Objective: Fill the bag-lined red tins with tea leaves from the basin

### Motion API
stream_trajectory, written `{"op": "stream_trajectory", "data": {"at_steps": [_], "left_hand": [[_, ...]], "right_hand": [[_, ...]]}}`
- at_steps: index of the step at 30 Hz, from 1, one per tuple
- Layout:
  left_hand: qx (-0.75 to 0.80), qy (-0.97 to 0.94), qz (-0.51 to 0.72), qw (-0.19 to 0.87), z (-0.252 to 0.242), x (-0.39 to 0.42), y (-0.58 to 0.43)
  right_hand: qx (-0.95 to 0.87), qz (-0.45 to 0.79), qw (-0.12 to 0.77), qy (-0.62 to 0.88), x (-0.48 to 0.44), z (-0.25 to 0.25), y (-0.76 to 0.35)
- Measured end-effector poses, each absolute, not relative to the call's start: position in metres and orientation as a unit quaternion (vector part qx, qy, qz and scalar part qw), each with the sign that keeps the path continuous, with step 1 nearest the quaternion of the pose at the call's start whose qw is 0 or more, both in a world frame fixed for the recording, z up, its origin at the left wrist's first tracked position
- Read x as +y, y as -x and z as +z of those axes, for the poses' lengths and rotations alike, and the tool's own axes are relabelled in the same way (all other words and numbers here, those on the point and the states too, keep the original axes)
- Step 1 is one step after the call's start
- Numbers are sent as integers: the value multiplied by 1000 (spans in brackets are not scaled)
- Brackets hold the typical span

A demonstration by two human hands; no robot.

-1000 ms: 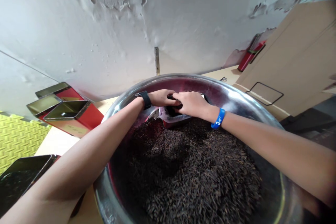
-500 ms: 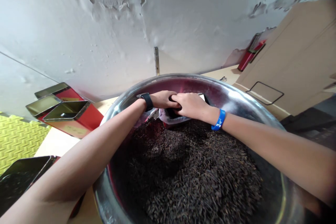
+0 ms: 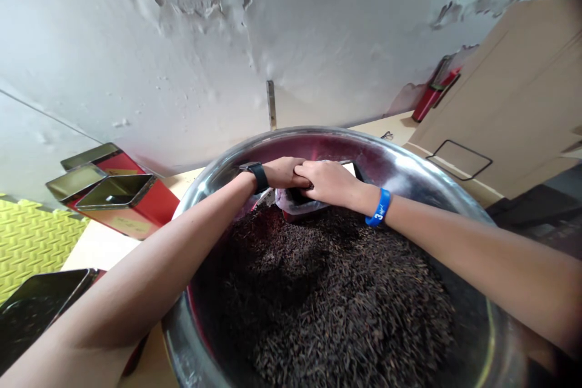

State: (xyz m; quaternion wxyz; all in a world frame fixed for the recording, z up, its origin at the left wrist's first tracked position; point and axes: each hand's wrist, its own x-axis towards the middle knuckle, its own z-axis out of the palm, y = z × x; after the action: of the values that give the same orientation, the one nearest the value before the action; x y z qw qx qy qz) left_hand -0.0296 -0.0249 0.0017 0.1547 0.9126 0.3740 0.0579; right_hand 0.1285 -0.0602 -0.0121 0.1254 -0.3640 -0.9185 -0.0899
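A large metal basin (image 3: 409,176) holds a heap of dark, thin dried leaves (image 3: 359,303) that look like loose tea. At its far side a red tin (image 3: 302,214) rests in the leaves, with a clear plastic liner (image 3: 284,198) folded over its rim. My left hand (image 3: 282,172) and my right hand (image 3: 330,182) meet over the tin's mouth. Both have curled fingers, and the right overlaps the left's fingertips. Whatever lies inside their grip is hidden. A small white patch shows behind the right hand.
Several open red tins (image 3: 130,203) lie at the left, and a dark open tin (image 3: 40,303) is nearer. A cardboard box (image 3: 509,91) stands at the right, with another red tin (image 3: 427,100) beside it. A peeling wall (image 3: 318,30) rises behind the basin.
My hands stay together over the tin. The left hand has shifted very slightly right, and its fingers sit closer to the right hand.
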Motion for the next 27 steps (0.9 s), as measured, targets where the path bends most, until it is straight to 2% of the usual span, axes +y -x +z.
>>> {"op": "stream_trajectory", "data": {"at_steps": [27], "left_hand": [[376,-907,74,172,-4,-21,31]], "right_hand": [[-922,-84,124,358,-58,-13,-130]]}}
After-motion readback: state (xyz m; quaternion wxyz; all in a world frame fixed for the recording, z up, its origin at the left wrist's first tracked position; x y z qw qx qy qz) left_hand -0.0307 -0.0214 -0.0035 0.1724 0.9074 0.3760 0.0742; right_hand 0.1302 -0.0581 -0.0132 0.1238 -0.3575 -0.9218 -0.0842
